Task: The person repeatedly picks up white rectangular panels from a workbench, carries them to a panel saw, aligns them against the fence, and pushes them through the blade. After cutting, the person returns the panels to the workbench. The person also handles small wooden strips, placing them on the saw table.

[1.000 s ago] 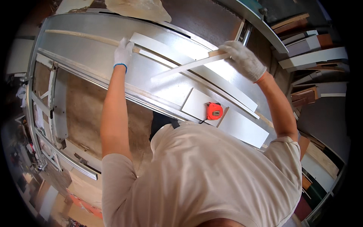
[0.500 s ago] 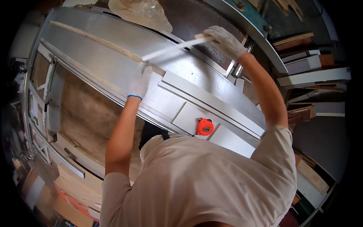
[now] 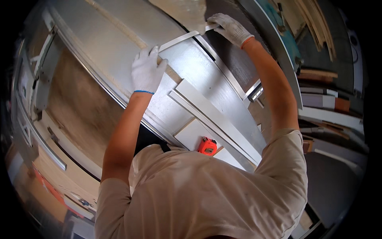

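Note:
Both my hands wear white gloves. My left hand (image 3: 147, 71) grips the near end of a thin white strip (image 3: 181, 40) over the grey metal saw table (image 3: 207, 75). My right hand (image 3: 230, 28) holds the strip's far end, reaching toward the table's back. A second narrow wooden strip (image 3: 119, 26) lies along the table behind my left hand. White panels (image 3: 207, 107) lie flat on the table near my body.
An orange tape measure (image 3: 207, 146) sits on a white board (image 3: 195, 133) close to my chest. A clear plastic bag (image 3: 183, 14) lies at the table's far edge. Stacked boards and shelves (image 3: 330, 107) fill the right side. Machine rails (image 3: 43, 71) run along the left.
Both hands carried the thin white strip farther away across the table; my right hand now reaches beyond the table's back edge, and my left hand slid up along the strip.

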Motion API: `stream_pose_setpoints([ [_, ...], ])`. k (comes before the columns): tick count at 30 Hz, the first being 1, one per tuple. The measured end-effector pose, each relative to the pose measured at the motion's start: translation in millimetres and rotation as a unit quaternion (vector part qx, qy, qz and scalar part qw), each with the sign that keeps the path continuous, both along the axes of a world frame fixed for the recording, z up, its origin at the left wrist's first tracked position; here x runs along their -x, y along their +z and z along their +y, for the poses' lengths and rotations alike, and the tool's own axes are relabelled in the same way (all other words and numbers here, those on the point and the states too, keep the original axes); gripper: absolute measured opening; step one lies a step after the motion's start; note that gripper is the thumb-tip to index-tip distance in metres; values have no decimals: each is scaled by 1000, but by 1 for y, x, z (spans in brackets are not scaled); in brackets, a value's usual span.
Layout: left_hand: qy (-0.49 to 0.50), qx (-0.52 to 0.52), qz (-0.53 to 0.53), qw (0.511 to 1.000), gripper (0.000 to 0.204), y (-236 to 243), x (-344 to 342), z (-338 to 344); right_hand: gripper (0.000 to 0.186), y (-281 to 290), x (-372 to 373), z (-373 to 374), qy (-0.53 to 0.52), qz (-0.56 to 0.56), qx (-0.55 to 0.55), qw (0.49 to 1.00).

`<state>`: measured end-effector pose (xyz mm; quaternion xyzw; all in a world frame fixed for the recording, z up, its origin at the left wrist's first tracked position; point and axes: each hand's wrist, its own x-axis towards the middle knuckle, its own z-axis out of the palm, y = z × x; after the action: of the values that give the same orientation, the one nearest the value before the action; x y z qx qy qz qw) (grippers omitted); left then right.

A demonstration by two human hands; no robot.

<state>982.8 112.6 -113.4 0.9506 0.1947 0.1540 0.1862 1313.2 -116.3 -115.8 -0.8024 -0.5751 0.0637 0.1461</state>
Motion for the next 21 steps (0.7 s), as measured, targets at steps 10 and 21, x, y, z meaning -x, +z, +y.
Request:
stream_pose_setpoints([
  [10, 37, 8, -15, 999, 31, -11, 18, 25, 35, -22, -21, 61, -36, -7, 136, 990],
  [21, 53, -4, -27, 998, 27, -21, 21, 34, 40, -38, -40, 46, 158, -284, 155, 933],
])
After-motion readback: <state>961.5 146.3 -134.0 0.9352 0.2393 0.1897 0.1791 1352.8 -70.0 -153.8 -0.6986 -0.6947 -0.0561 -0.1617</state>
